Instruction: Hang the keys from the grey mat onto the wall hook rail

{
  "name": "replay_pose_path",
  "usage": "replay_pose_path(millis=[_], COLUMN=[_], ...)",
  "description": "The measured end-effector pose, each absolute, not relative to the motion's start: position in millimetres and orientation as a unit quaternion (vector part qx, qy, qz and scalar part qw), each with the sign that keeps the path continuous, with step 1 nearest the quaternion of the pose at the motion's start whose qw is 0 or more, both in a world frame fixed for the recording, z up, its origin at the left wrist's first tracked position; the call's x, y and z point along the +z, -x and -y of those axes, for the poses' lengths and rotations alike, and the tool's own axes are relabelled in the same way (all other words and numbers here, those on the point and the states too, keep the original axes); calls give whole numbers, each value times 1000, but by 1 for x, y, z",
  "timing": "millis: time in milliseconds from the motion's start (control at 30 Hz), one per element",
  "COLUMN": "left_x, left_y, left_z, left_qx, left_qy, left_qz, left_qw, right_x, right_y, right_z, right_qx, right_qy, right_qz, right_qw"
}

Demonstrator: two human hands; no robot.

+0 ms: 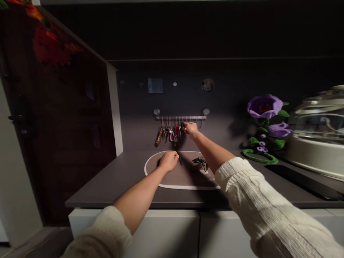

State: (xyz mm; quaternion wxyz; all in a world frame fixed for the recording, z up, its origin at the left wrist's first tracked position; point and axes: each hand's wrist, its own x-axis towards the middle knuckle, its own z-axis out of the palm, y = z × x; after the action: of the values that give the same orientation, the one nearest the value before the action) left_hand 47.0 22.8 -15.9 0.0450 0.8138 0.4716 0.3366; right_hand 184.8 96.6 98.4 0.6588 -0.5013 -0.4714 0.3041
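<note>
My right hand [190, 129] is raised to the hook rail [181, 117] on the wall. Its fingers are pinched on a bunch of keys [180, 130] at the right end of the hanging row. Lower down, my left hand [169, 160] is closed over the oval mat [166, 179]; what it holds, if anything, is hidden. Just right of its fingertips is a small dark key-like item [181, 160]. More keys [201, 163] lie in a heap on the mat's right side. From the rail also hang a brown key tag [159, 137] and a pink loop [171, 135].
On the right of the counter [113, 179] stand a purple flower ornament [264, 106] and a clear-topped white appliance [317, 150]. A flat black object [303, 182] lies before them. A dark door [67, 136] is at left, and an overhead cabinet [204, 32] spans the top.
</note>
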Motion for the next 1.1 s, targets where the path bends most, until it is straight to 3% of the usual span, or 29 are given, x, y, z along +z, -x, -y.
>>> replay_pose_path(millis=[1100], left_x=[-19], left_y=[-46], left_z=[-30], left_qx=[348], left_qy=[-803], left_qz=[-479], left_qw=[66], right_x=[74], right_y=[-187], right_z=[-94], right_qx=[317], right_qy=[499], right_qz=[457], right_qw=[665])
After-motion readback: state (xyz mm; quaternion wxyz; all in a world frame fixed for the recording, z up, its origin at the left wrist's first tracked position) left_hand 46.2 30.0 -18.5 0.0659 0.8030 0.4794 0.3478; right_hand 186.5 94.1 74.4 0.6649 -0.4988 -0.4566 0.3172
